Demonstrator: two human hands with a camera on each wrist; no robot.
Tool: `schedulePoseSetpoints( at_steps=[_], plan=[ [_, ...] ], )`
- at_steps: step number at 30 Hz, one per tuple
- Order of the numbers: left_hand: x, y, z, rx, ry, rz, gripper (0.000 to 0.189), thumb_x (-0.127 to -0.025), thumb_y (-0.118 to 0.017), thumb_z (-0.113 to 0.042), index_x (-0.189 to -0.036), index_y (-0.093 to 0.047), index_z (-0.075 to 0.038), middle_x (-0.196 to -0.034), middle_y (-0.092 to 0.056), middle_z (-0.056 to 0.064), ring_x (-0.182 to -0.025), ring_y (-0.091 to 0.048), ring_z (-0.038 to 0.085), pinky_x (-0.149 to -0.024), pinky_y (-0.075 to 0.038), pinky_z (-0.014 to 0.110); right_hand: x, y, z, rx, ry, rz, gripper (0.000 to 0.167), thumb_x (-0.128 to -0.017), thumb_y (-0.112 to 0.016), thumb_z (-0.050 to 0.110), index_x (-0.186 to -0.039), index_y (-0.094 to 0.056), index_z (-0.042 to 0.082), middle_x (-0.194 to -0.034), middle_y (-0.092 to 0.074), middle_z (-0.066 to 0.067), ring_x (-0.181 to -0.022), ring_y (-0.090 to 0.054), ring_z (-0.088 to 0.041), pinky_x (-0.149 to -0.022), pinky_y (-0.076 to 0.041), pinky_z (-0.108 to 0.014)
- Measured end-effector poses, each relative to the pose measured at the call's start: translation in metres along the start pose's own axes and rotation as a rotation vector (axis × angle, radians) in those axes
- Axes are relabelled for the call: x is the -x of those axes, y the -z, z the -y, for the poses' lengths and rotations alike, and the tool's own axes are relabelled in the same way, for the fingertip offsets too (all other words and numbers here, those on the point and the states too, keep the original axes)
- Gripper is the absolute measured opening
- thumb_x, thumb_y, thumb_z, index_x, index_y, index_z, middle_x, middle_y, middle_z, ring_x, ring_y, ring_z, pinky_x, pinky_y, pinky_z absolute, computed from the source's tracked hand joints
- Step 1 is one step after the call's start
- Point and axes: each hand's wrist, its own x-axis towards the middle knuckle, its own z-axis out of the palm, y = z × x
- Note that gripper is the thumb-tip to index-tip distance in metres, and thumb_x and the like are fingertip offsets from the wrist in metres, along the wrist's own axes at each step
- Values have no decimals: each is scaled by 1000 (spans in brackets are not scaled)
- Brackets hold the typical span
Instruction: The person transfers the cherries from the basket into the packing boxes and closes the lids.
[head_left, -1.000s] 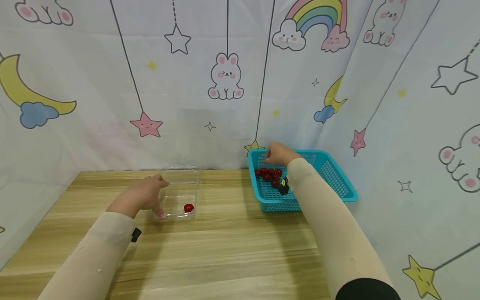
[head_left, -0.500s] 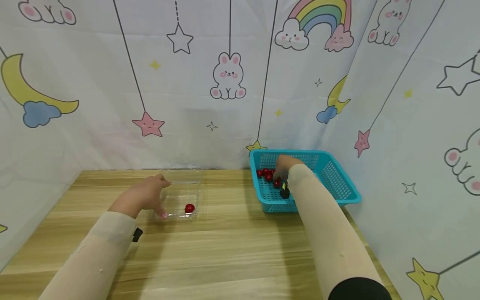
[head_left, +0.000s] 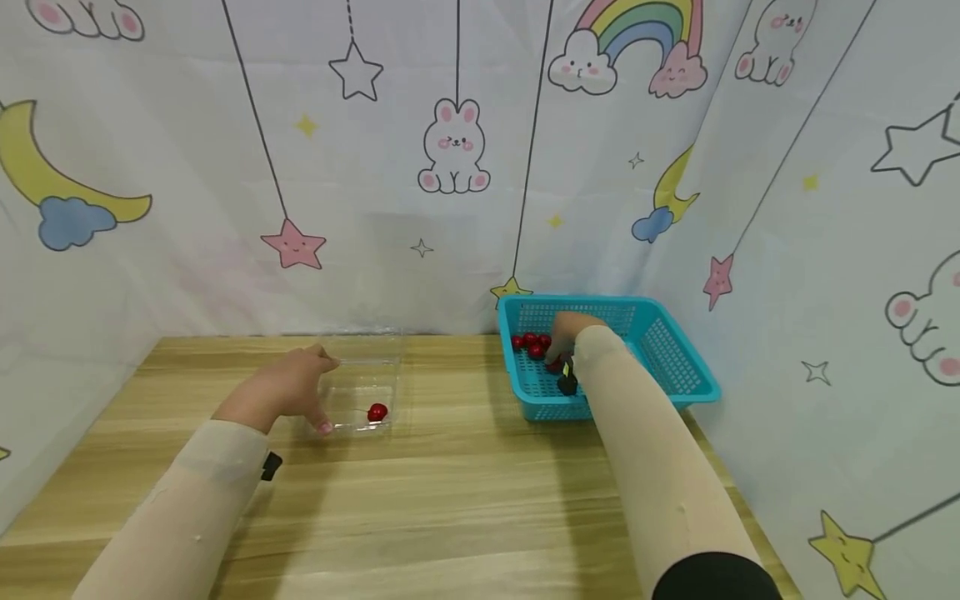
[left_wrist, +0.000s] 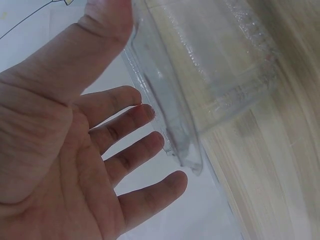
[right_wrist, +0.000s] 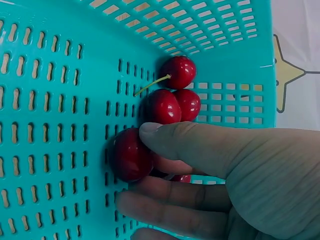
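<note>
My left hand spans the left side of a clear plastic box, thumb at its near corner. In the left wrist view its fairly straight fingertips touch the box rim. One red cherry with a stem lies in the box's near right corner. My right hand reaches into a turquoise basket. There it pinches a dark red cherry between thumb and fingers, against the basket's slotted floor. Several other cherries lie beside it, partly hidden by the hand.
Both containers stand on a wood-grain table, the basket at the back right, the box left of centre. A white printed curtain hangs close behind them and along the right side. The box's transparent lid stands open at the back.
My right hand has come down from above the basket's far left part onto the cherries and now pinches one. The left hand stays on the box.
</note>
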Motion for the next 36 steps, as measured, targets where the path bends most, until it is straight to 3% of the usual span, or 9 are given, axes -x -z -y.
schedulePoseSetpoints(
  at_steps=[5, 9, 14, 20, 23, 26, 31, 36],
  plan=[
    [-1, 2, 2, -14, -11, -1, 119, -69, -110, -37, -165, -53, 5, -165, -52, 33, -148, -55, 61, -117, -52, 77, 1, 0, -2, -15, 0, -8, 23, -99, -90, 31, -86, -82, 14, -84, -76, -3, -76, -67, -21, -68, -58, -38],
    [-1, 3, 1, -9, -10, -1, 119, -69, -110, -37, -165, -54, 5, -165, -52, 34, -147, -55, 61, -116, -52, 78, 3, 0, -3, -6, 0, -3, 40, -101, -85, 26, -66, -66, 20, -67, -62, 1, -67, -57, -19, -64, -52, -38],
    [0, 2, -1, -4, -2, 1, 119, -68, -111, -38, -164, -55, 5, -164, -53, 33, -146, -56, 60, -116, -52, 77, 8, 5, 0, 29, 9, 11, 51, -100, -82, 23, -59, -53, 24, -62, -53, 3, -63, -52, -18, -64, -50, -38],
    [1, 2, -3, -1, 3, 5, 119, -68, -111, -37, -164, -55, 4, -164, -53, 33, -147, -56, 60, -117, -52, 77, 15, 17, 9, 52, 8, 12, 36, -98, -80, 22, -66, -63, 21, -62, -54, 2, -60, -49, -17, -61, -49, -38],
    [1, 2, -3, -2, 3, 3, 119, -68, -111, -37, -164, -55, 4, -164, -53, 33, -146, -57, 60, -116, -52, 77, 17, 24, 14, 39, 14, 4, 21, -98, -79, 22, -78, -75, 15, -69, -68, -1, -63, -57, -18, -61, -52, -37],
    [1, 1, -2, -3, 8, 4, 119, -68, -111, -36, -164, -55, 5, -164, -53, 33, -145, -57, 60, -116, -53, 77, 19, 31, 19, 42, 43, 0, 19, -100, -78, 23, -85, -78, 12, -78, -75, -4, -66, -63, -19, -61, -56, -36],
    [1, 1, -2, -6, 7, 3, 119, -67, -111, -35, -164, -55, 5, -164, -53, 33, -145, -57, 59, -116, -53, 77, 26, 45, 29, 15, 130, -78, 26, -99, -78, 19, -75, -72, 13, -75, -74, -7, -59, -58, -19, -56, -55, -34],
    [2, 2, -2, -16, 0, 0, 119, -67, -111, -35, -163, -55, 5, -163, -54, 33, -145, -58, 60, -115, -53, 77, 44, 60, 47, -51, 184, -191, 41, -95, -77, 12, -63, -52, 18, -59, -50, 1, -54, -40, -16, -55, -40, -33]
  ],
)
